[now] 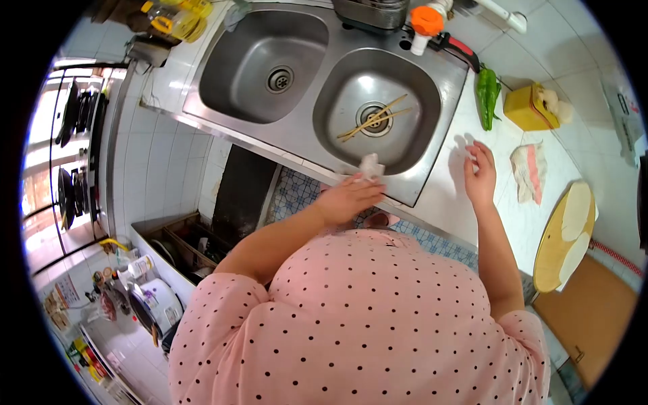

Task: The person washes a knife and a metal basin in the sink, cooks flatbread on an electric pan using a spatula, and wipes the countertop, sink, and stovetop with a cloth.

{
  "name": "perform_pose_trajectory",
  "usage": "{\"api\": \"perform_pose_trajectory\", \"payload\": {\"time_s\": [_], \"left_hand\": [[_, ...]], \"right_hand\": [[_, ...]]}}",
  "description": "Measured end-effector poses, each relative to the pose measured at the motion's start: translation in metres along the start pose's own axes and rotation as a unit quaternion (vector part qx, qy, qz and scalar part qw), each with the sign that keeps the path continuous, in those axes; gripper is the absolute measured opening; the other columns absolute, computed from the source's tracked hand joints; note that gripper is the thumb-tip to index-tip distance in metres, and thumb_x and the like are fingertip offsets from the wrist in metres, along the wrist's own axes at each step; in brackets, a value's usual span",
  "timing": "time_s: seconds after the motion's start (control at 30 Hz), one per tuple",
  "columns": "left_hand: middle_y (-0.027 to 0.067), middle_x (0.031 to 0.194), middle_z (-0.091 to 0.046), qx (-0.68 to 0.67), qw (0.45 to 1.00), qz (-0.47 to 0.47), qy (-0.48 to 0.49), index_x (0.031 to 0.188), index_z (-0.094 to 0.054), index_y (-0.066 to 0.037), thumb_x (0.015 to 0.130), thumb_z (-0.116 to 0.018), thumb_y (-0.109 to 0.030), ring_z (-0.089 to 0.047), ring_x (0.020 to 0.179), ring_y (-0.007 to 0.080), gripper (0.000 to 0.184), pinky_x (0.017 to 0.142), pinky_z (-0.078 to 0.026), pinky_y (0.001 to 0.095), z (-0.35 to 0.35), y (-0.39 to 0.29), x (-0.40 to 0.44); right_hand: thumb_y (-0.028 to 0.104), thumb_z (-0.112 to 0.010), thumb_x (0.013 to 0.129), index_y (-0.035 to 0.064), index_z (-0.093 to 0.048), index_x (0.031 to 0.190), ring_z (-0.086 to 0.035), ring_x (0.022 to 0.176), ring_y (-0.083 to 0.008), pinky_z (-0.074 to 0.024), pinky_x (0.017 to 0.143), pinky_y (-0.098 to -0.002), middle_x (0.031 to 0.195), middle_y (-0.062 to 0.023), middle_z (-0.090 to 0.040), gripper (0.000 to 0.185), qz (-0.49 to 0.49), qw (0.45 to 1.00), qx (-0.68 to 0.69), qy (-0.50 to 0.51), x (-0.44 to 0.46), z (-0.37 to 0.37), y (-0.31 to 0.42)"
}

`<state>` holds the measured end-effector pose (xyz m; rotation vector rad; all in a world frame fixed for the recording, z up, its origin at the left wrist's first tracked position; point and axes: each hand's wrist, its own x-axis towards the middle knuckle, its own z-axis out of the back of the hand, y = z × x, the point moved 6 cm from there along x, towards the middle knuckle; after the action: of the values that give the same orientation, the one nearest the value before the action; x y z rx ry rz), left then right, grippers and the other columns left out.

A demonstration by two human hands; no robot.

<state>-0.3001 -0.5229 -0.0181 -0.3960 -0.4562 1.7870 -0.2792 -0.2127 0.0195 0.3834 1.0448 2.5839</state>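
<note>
My left hand (pixel 351 198) is at the front edge of the double steel sink (pixel 320 88), closed around a crumpled white cloth (pixel 370 167) that pokes out beyond the fingers at the rim of the right basin. Inside that basin, several chopsticks (pixel 378 119) lie crossed over the drain. My right hand (pixel 480 174) is over the white counter to the right of the sink, fingers loosely apart and slightly bent, with nothing in it. Nearest to it are long green peppers (pixel 487 98) and a white cloth with a pink stripe (pixel 529 173).
A yellow container (pixel 530 108) stands by the wall. An oval yellow board (pixel 564 236) with white pieces leans at the counter's right. Behind the sink are an orange-topped fitting (pixel 427 21) and a red-and-black handle (pixel 462 47). Oil bottles (pixel 177 24) stand at the far left.
</note>
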Motion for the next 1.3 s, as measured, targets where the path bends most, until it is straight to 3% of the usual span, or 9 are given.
{"api": "perform_pose_trajectory", "payload": {"time_s": [0.27, 0.4, 0.5, 0.7, 0.87, 1.0, 1.13, 1.2, 1.3], "left_hand": [[0.0051, 0.144, -0.041, 0.063, 0.987, 0.146, -0.013, 0.135, -0.046, -0.013, 0.072, -0.059, 0.001, -0.033, 0.137, 0.0263, 0.066, 0.113, -0.027, 0.0435, 0.081, 0.119, -0.079], [0.0069, 0.144, -0.041, 0.059, 0.994, 0.089, 0.005, 0.136, -0.045, -0.012, 0.066, -0.062, 0.006, -0.035, 0.135, 0.0284, 0.074, 0.113, -0.029, 0.0415, 0.111, 0.171, -0.088], [0.0081, 0.145, -0.039, -0.019, 0.99, 0.138, -0.001, 0.132, -0.048, -0.01, 0.074, -0.054, 0.003, -0.033, 0.137, 0.0292, 0.06, 0.111, -0.032, 0.0394, 0.108, 0.219, -0.065], [0.0092, 0.133, -0.051, 0.017, 0.976, -0.105, -0.188, 0.121, -0.058, -0.008, 0.084, -0.047, -0.009, -0.048, 0.125, 0.0267, 0.038, 0.1, -0.043, 0.0343, 0.124, 0.179, -0.026], [0.0077, 0.127, -0.055, 0.015, 0.997, -0.072, -0.001, 0.11, -0.062, -0.005, 0.081, -0.053, -0.011, -0.049, 0.124, 0.0239, 0.031, 0.1, -0.044, 0.0333, 0.137, 0.22, -0.124], [0.0082, 0.127, -0.056, 0.026, 0.996, 0.003, -0.088, 0.111, -0.062, -0.007, 0.076, -0.059, -0.007, -0.047, 0.126, 0.0253, 0.035, 0.103, -0.041, 0.0367, 0.187, 0.305, -0.229], [0.012, 0.128, -0.054, 0.038, 0.925, 0.246, -0.286, 0.108, -0.061, -0.01, 0.085, -0.053, -0.009, -0.048, 0.122, 0.0327, 0.025, 0.101, -0.04, 0.0394, 0.258, 0.398, -0.329], [0.0138, 0.125, -0.056, 0.216, 0.838, 0.411, -0.287, 0.107, -0.061, -0.008, 0.087, -0.051, -0.004, -0.046, 0.123, 0.0384, 0.022, 0.103, -0.038, 0.0424, 0.276, 0.432, -0.357], [0.0157, 0.128, -0.055, 0.165, 0.77, 0.551, -0.274, 0.11, -0.06, -0.007, 0.087, -0.053, -0.003, -0.042, 0.129, 0.0356, 0.024, 0.107, -0.034, 0.041, 0.256, 0.46, -0.351]], "right_hand": [[0.001, -0.058, 0.082, 0.0056, -0.064, 0.102, -0.058, 0.105, -0.0317, -0.0486, 0.085, -0.0343, 0.121, -0.0143, -0.056, 0.022, 0.048, 0.997, 0.021, 0.057, 0.003, -0.047, 0.057], [0.002, -0.06, 0.081, 0.005, -0.063, 0.101, -0.057, 0.106, -0.0338, -0.0485, 0.088, -0.0361, 0.122, -0.0149, -0.054, 0.02, 0.113, 0.991, 0.013, 0.068, 0.009, -0.085, 0.12], [0.002, -0.061, 0.08, 0.0049, -0.063, 0.101, -0.057, 0.108, -0.0341, -0.0485, 0.088, -0.0372, 0.122, -0.0147, -0.054, 0.021, 0.11, 0.991, -0.005, 0.076, 0.005, -0.116, 0.149], [0.002, -0.061, 0.08, 0.0059, -0.064, 0.101, -0.057, 0.108, -0.0317, -0.0484, 0.087, -0.0379, 0.122, -0.0139, -0.055, 0.022, 0.013, 0.997, 0.017, 0.076, 0.021, -0.194, 0.208], [0.006, -0.063, 0.08, 0.0082, -0.064, 0.102, -0.06, 0.097, -0.0289, -0.0504, 0.078, -0.0339, 0.122, -0.0115, -0.055, 0.022, 0.119, 0.986, -0.031, 0.113, 0.055, -0.252, 0.27], [0.008, -0.065, 0.08, 0.0091, -0.064, 0.103, -0.061, 0.082, -0.0251, -0.051, 0.064, -0.0334, 0.123, -0.0119, -0.055, 0.023, 0.091, 0.976, -0.027, 0.197, 0.073, -0.286, 0.311], [0.013, -0.066, 0.08, 0.0083, -0.063, 0.108, -0.057, 0.102, -0.0308, -0.05, 0.084, -0.0364, 0.129, -0.0148, -0.05, 0.028, 0.167, 0.954, -0.099, 0.228, 0.083, -0.313, 0.309], [0.021, -0.066, 0.082, 0.0077, -0.06, 0.114, -0.048, 0.117, -0.0352, -0.0416, 0.097, -0.0405, 0.132, -0.0174, -0.047, 0.035, 0.145, 0.936, -0.158, 0.278, 0.09, -0.331, 0.296], [0.034, -0.063, 0.085, 0.0075, -0.054, 0.125, -0.033, 0.132, -0.0387, -0.0277, 0.109, -0.0465, 0.138, -0.0198, -0.041, 0.049, 0.139, 0.9, -0.263, 0.318, 0.099, -0.344, 0.286]]}}
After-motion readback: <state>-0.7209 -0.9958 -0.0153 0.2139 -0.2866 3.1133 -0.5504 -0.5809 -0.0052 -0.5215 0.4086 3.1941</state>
